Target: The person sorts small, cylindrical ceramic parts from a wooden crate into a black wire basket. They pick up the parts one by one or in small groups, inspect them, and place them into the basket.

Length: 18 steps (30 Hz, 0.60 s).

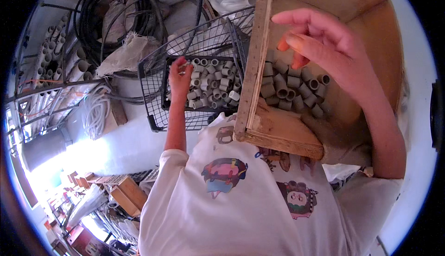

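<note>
My left hand (180, 79) is over the left side of a black plastic tray (164, 94) full of short grey pipe couplings (213, 82). Its thumb and fingers are bent and apart, with nothing clearly held. On the other side, my right hand (326, 44) hovers above an open wooden box (375, 47). The thumb and forefinger there are spread and no object shows between them; its other fingers curl in and look orange at the tips. Larger grey pipe couplings (293, 85) lie heaped on the floor of the box, below that hand.
The tray sits in a black wire basket (154, 113). A plywood edge (255, 61) of the box rises beside it. Further off are a coil of black hose (81, 23), a woven sack (128, 52), a rack of pipes (52, 47) and coiled clear tubing (95, 110).
</note>
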Available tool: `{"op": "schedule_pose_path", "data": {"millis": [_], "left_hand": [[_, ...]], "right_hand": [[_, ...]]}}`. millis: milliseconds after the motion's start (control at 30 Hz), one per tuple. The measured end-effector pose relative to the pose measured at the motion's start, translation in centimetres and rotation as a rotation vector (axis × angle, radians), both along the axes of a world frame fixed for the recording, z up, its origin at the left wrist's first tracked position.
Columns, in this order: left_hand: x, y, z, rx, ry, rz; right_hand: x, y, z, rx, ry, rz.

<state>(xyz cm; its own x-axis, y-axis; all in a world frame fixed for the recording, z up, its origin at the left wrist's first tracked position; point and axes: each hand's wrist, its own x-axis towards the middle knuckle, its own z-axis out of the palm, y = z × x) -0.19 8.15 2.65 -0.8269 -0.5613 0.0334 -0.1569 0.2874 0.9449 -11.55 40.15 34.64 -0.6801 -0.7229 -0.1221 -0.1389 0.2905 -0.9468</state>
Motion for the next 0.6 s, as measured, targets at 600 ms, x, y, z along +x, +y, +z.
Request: {"op": "schedule_pose_path", "data": {"millis": [600], "left_hand": [[-0.6,14.1,26.1,-0.292,0.708,-1.065]], "right_hand": [[-0.2,1.3,-5.6,0.544,0.571,0.502]]}}
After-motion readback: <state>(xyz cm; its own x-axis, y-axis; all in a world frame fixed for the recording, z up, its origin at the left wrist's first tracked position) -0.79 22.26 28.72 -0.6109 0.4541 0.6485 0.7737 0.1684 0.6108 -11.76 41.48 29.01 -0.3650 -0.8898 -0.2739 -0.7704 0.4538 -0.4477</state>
